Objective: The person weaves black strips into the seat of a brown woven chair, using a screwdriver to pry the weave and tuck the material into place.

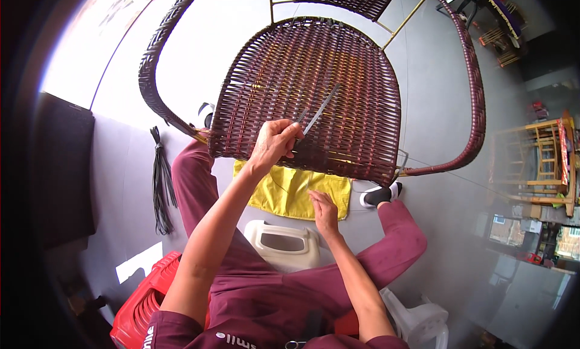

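A dark brown woven chair seat [314, 89] with braided armrests stands in front of me. My left hand [277, 142] is closed, over the near left part of the seat. From its fingers a thin, flat grey strip [322, 109] points up and to the right across the weave; a shorter end shows beside it. I cannot tell whether the strip is part of a tool. My right hand [325, 211] is below the seat's near edge, apart from it, over a yellow cloth [290, 195]. Its fingers reach leftward and nothing shows in them.
A bundle of dark strips [161, 180] lies on the floor to my left. A cream plastic stool [257, 231] stands between my legs, and a red plastic stool [142, 300] is at lower left. White plastic furniture [417, 319] is at lower right; wooden frames [541, 168] stand farther right.
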`<state>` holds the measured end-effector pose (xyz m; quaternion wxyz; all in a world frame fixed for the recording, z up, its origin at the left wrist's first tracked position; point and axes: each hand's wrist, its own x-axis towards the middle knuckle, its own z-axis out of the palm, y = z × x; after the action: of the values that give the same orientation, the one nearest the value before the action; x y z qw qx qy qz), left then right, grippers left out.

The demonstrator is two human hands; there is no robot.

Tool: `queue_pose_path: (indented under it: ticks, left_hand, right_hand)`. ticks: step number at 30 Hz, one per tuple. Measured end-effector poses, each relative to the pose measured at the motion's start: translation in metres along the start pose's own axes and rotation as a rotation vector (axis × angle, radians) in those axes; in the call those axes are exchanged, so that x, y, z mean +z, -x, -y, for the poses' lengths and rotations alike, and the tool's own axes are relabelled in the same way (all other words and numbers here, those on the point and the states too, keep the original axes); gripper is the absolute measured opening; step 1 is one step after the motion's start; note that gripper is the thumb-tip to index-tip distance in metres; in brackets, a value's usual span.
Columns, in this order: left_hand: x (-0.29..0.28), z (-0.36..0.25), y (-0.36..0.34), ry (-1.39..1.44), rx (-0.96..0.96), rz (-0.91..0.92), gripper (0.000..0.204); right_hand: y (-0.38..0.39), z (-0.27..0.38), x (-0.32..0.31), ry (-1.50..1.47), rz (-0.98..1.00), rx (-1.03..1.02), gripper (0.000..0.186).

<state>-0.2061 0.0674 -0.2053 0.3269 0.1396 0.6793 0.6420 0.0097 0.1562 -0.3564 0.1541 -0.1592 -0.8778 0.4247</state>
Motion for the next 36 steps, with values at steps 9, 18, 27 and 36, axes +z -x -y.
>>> queue_pose_path:
  ticks: [9,18,27,36]
  left_hand:
    - [-0.032,0.012,0.019,0.348,0.066,-0.068,0.023]
    - [-0.125,-0.024,0.109,-0.052,0.475,-0.758,0.025]
    - [-0.202,-0.102,0.070,-0.220,0.318,-0.416,0.060]
    - [-0.170,-0.095,0.027,-0.101,0.420,-0.845,0.020]
  right_hand:
    - [-0.008,0.087,-0.140,-0.269,-0.548,0.268,0.021]
    - [-0.091,0.091,-0.298,-0.058,-0.927,0.173,0.027]
    - [-0.167,0.104,-0.316,0.005,-0.462,0.084,0.034]
    - [-0.175,0.125,-0.308,0.143,-0.655,0.239,0.031]
